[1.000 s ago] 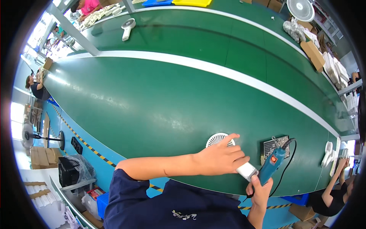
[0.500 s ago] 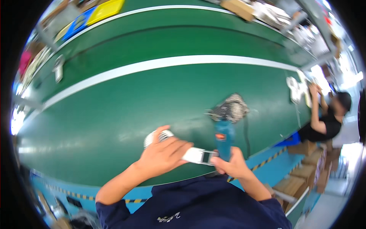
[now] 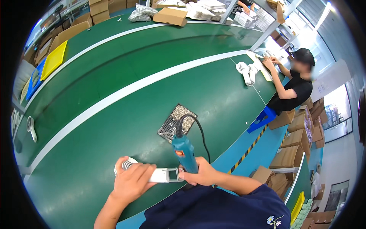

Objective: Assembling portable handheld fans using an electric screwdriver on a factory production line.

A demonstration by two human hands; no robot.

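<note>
My left hand (image 3: 133, 177) is closed around a white handheld fan (image 3: 159, 175), which lies sideways low over the bench; its round grille shows by my fingers. A rectangular opening sits at the handle's right end. Gripped in my right hand (image 3: 205, 173) is a teal electric screwdriver (image 3: 184, 150) with an orange switch, its corded end pointing away from me. My right thumb is at the open end of the fan handle. The screwdriver's tip is hidden below my hand. Just beyond it lies a dark gridded tray (image 3: 165, 132) holding many small metal screws.
A black cord (image 3: 205, 139) loops right of the screwdriver. More white fans lie at the far right (image 3: 244, 71) and far left (image 3: 31, 128) of the green bench (image 3: 95, 141). A co-worker (image 3: 295, 82) sits at right. Yellow tray (image 3: 54, 60) and cardboard box (image 3: 170, 16) stand beyond.
The view has turned, so the bench, tray and co-worker sit farther left in it, and it is sharper. Both hands keep their holds on the fan and the screwdriver.
</note>
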